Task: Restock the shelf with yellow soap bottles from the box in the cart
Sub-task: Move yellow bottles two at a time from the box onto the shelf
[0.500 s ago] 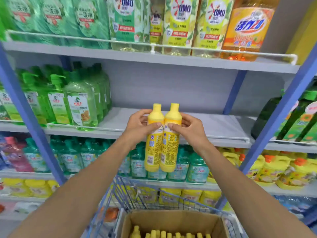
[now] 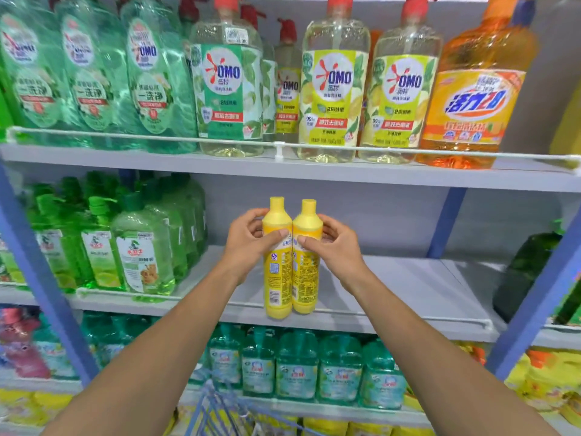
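Standing upright and touching side by side, the left yellow plastic soap bottle (image 2: 278, 262) and the right yellow plastic soap bottle (image 2: 305, 262) are held in front of the grey middle shelf (image 2: 408, 287). Their bases are seen level with its white wire front rail (image 2: 408, 316); whether they rest on the shelf cannot be told. The left bottle is grasped at its shoulder by the left hand (image 2: 248, 237), thumb across the front, and the right bottle is grasped likewise by the right hand (image 2: 336, 243). Small print and a blue mark are carried on both yellow labels, too fine to be read. On the upper shelf, "OMO" is printed on the green refill pouches (image 2: 88, 73), on a clear bottle with a green label (image 2: 229, 86) and on clear bottles with yellow-green labels (image 2: 334, 89), where "99%" can also be read. Beside them, "活力28" is written in blue on an orange bottle (image 2: 474, 89). Green pump bottles (image 2: 141, 253) are ranged on the middle shelf to the left, and teal bottles (image 2: 295, 369) on the shelf below. Part of a blue wire cart (image 2: 220, 410) is seen at the bottom edge.
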The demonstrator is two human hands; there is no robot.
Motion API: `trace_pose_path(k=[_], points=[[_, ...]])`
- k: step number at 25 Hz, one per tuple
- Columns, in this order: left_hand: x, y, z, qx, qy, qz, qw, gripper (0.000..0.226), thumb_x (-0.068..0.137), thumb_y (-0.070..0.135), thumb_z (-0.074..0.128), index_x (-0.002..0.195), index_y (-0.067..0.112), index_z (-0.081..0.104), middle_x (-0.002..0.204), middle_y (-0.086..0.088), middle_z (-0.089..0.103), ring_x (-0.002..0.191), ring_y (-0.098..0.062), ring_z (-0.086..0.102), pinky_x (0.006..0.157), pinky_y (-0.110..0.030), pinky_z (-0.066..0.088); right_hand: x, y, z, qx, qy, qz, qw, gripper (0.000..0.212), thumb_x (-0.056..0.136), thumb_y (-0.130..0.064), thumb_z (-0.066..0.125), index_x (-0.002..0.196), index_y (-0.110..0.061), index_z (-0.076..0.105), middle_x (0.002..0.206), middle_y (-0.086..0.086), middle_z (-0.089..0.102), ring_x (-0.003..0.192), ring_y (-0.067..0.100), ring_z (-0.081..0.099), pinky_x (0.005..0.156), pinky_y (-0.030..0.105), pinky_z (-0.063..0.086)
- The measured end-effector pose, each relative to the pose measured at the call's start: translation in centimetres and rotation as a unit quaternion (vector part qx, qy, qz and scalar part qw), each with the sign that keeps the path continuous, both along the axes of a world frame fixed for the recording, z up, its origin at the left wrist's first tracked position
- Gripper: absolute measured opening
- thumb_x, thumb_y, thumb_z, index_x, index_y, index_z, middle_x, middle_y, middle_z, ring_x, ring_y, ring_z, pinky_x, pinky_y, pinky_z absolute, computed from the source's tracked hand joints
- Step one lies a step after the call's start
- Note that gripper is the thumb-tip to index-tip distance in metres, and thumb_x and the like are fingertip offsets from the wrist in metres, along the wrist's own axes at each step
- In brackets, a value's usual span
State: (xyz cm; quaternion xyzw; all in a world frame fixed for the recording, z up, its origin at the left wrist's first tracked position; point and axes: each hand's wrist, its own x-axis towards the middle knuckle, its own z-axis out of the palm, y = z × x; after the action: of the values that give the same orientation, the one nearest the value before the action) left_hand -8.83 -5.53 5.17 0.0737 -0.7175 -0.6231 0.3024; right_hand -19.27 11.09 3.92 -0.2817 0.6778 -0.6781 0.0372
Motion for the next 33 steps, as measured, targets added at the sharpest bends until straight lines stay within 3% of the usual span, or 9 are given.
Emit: trace_pose_path(k=[5, 8, 13, 16, 19, 22, 28, 33], points=[[-2.8, -1.3, -0.6, -0.008, 0.005, -0.011, 1.000, 0.056, 0.075, 0.000, 0.084, 0.126, 0.005, 0.059, 0.112, -0.010, 0.074, 0.093, -0.010, 0.072, 0.090, -0.034, 0.058, -1.6, -1.1, -0.3, -0.005, -0.006, -0.016, 1.000, 0.055, 0.076, -0.005, 0.087, 0.124, -0.016, 0.063, 0.113, 0.000, 0.072, 0.098, 0.002, 0.069, 0.087, 0.019, 0.057], [-4.0, -2.4, -2.8, 0.008, -0.007, -0.024, 1.000, 0.059, 0.075, 0.003, 0.086, 0.127, 0.009, 0.060, 0.114, -0.006, 0.075, 0.101, -0.013, 0.072, 0.094, -0.037, 0.056, -2.3, -1.6, -1.9, 0.002, -0.015, -0.009, 1.000, 0.053, 0.077, -0.002, 0.085, 0.121, -0.020, 0.062, 0.114, 0.000, 0.072, 0.104, 0.011, 0.070, 0.091, 0.023, 0.057], [-4.3, -4.2, -5.1, 0.057, -0.035, -0.085, 0.994, 0.060, 0.074, 0.012, 0.087, 0.129, 0.018, 0.063, 0.117, 0.001, 0.074, 0.111, -0.017, 0.070, 0.094, -0.033, 0.057, -2.0, -2.8, -4.6, -0.042, -0.036, -0.046, 0.997, 0.060, 0.080, -0.013, 0.085, 0.134, -0.012, 0.057, 0.124, 0.002, 0.071, 0.112, 0.011, 0.069, 0.094, 0.026, 0.057], [-4.0, -5.2, -6.3, 0.013, -0.060, -0.141, 0.988, 0.066, 0.072, 0.007, 0.088, 0.132, 0.018, 0.061, 0.122, 0.001, 0.073, 0.115, -0.016, 0.068, 0.099, -0.032, 0.055, -1.4, -2.5, -6.7, -0.032, -0.021, -0.071, 0.997, 0.059, 0.077, -0.017, 0.088, 0.128, -0.016, 0.060, 0.121, 0.000, 0.073, 0.111, 0.012, 0.070, 0.094, 0.030, 0.057], [-3.7, -5.4, -7.5, -0.034, -0.079, -0.157, 0.984, 0.062, 0.073, 0.007, 0.087, 0.129, 0.017, 0.062, 0.122, 0.003, 0.072, 0.114, -0.013, 0.067, 0.104, -0.033, 0.052, -1.1, -2.5, -7.7, 0.003, 0.002, -0.076, 0.997, 0.058, 0.075, -0.019, 0.090, 0.125, -0.024, 0.061, 0.120, -0.007, 0.072, 0.109, 0.004, 0.068, 0.094, 0.023, 0.055], [-3.7, -5.4, -8.6, -0.065, -0.065, -0.152, 0.984, 0.060, 0.077, 0.016, 0.087, 0.131, 0.020, 0.060, 0.126, 0.005, 0.070, 0.120, -0.015, 0.064, 0.106, -0.035, 0.049, -1.6, -2.3, -7.7, 0.023, 0.012, -0.069, 0.997, 0.056, 0.076, -0.019, 0.088, 0.126, -0.020, 0.062, 0.119, -0.008, 0.072, 0.109, 0.004, 0.067, 0.092, 0.022, 0.055], [-3.9, -6.1, -8.5, -0.070, -0.080, -0.198, 0.974, 0.060, 0.083, 0.015, 0.081, 0.137, 0.019, 0.054, 0.134, 0.006, 0.066, 0.126, -0.012, 0.061, 0.107, -0.034, 0.048, -2.3, -1.7, -7.4, 0.045, -0.007, -0.002, 0.999, 0.048, 0.087, -0.008, 0.077, 0.130, -0.018, 0.060, 0.123, -0.010, 0.072, 0.116, 0.005, 0.067, 0.092, 0.019, 0.054], [-4.8, -5.7, -9.3, -0.076, -0.060, -0.103, 0.990, 0.063, 0.073, 0.025, 0.090, 0.129, 0.023, 0.060, 0.124, 0.008, 0.070, 0.115, -0.013, 0.065, 0.101, -0.038, 0.054, -2.7, -1.7, -7.7, 0.040, -0.010, 0.014, 0.999, 0.049, 0.088, -0.007, 0.076, 0.132, -0.014, 0.057, 0.127, -0.008, 0.070, 0.118, 0.006, 0.066, 0.094, 0.020, 0.054]])
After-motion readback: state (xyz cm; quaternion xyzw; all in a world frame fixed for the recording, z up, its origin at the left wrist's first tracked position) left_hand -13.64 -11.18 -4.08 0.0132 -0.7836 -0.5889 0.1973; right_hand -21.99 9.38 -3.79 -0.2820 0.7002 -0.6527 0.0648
